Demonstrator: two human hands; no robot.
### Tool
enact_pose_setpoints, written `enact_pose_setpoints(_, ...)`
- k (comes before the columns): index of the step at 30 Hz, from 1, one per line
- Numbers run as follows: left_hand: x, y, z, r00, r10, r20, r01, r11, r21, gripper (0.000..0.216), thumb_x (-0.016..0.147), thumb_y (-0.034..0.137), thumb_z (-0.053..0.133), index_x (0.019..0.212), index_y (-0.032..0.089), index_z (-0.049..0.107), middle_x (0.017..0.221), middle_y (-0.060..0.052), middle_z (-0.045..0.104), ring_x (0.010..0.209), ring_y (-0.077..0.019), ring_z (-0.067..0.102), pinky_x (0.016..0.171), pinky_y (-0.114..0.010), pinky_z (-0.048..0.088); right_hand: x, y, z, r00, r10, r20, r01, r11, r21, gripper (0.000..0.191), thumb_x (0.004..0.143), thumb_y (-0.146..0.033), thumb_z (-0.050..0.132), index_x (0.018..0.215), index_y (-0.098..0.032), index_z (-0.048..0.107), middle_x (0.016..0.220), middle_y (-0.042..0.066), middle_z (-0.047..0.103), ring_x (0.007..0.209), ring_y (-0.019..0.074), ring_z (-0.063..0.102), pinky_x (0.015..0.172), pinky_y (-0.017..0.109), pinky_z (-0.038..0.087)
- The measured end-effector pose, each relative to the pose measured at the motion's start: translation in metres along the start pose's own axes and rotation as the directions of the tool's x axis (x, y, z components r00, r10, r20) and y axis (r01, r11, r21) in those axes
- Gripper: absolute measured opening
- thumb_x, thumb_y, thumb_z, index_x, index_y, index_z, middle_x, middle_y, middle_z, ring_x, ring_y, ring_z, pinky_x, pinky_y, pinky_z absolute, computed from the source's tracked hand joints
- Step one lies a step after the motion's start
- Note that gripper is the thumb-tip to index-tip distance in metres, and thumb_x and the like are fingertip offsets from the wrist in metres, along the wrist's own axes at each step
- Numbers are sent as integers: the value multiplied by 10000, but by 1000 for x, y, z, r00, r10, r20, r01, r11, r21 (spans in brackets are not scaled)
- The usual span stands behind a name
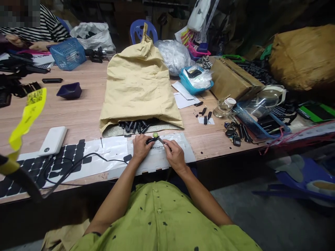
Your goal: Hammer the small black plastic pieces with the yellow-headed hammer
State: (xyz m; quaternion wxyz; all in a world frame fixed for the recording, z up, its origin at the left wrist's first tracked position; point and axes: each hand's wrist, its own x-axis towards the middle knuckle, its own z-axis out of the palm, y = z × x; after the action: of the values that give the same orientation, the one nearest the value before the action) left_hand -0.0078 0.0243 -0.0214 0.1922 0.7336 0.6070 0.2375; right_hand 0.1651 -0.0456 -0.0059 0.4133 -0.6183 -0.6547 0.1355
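Note:
My left hand (141, 147) is closed on a small black part (150, 141) above the white sheet (180, 148) near the table's front edge. In my right hand (175, 155) is a slim, rod-like metal tool (160, 140), pinched between thumb and fingers. Its far end meets the black part beside a round yellow-green piece (155, 134); which of the two that piece belongs to, I cannot tell. Just beyond my hands lies a large tan sack (141, 87), with several short black pieces (134, 126) showing at its mouth.
A white power bank (53, 140) with a black cable (75, 165) lies to the left. Beyond it sits a dark purple tray (69, 91). At right are key fobs (232, 132), a blue basket (280, 125) and a cardboard box (227, 80). Another person's striped sleeve (52, 28) shows far left.

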Motion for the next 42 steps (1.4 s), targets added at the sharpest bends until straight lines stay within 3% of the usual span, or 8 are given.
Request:
enact_pose_setpoints(8,0,2,0,1000,-19,8,19,1000,-11,144,831,276,761,973,296,781,943,-44,679,1013,-279,561,914,-412,426,0,-6,0,999,27,38,-27,999,23,320,971,-237,490,1155,-259,751,1006,54,735,968,193,692,874,290,558)
enact_pose_setpoints(14,0,4,-1,999,-49,19,49,999,-11,87,827,256,745,909,279,760,960,-46,688,1006,-279,562,894,-406,435,-3,-8,7,990,17,138,-11,999,-38,312,959,-226,507,1141,-255,758,956,42,731,899,184,686,810,272,545)
enact_pose_setpoints(20,-1,4,-3,1000,-24,3,24,998,-55,130,812,252,749,940,276,749,970,-47,709,1018,-291,569,935,-437,440,16,16,-1,999,32,13,-27,961,-277,354,981,-202,464,1190,-263,744,1029,66,709,967,207,641,842,293,500)
enact_pose_setpoints(26,-3,3,-4,999,-25,21,26,998,-53,111,873,262,670,957,267,742,1007,-47,715,1025,-282,566,936,-432,434,27,43,-1,998,40,-52,-61,858,-510,318,947,-174,510,1145,-237,751,934,87,650,874,229,525,732,314,390)
enact_pose_setpoints(32,-4,3,-9,998,-41,38,43,998,-49,245,997,275,491,971,261,734,1011,-57,705,1025,-267,556,930,-417,416,22,40,5,998,64,-27,-68,823,-564,303,965,-186,511,1168,-245,728,960,92,626,912,244,492,723,330,334)
enact_pose_setpoints(42,-4,1,-11,997,-58,54,57,998,15,338,1042,309,410,827,240,660,953,-60,673,976,-255,545,901,-399,404,22,35,5,996,91,-8,-79,816,-573,296,987,-208,490,1182,-242,709,980,96,617,925,252,486,731,341,324)
